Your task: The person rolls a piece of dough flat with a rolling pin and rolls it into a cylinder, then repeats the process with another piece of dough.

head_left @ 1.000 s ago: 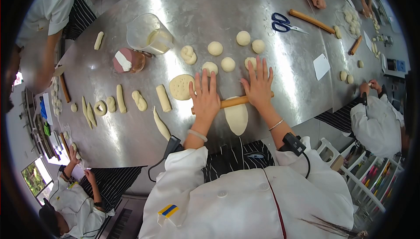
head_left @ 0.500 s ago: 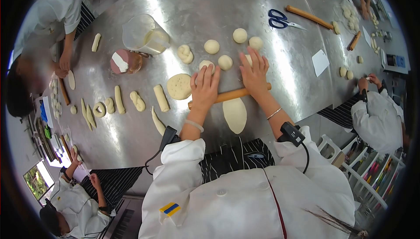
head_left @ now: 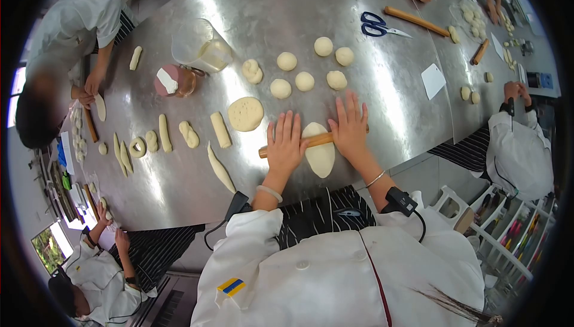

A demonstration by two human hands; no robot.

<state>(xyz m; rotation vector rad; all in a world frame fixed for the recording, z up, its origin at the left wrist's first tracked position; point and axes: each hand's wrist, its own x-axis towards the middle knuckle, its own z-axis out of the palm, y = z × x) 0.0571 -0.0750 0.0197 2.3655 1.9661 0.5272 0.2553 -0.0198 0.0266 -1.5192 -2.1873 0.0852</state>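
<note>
Hands (head_left: 286,148) (head_left: 351,135) outspread flat on rolling pin (head_left: 317,140), oval dough (head_left: 321,161) beneath it, between them

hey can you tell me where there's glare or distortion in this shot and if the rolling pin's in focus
Head view: white glare streaks the steel table; wide-angle distortion curves the outer scene, with black corners; the rolling pin and flattened dough look reasonably sharp.

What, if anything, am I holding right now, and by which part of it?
Nothing is gripped: your left hand and right hand lie open, palms down, over the slim light-brown wooden rolling pin, one towards each end.
</note>
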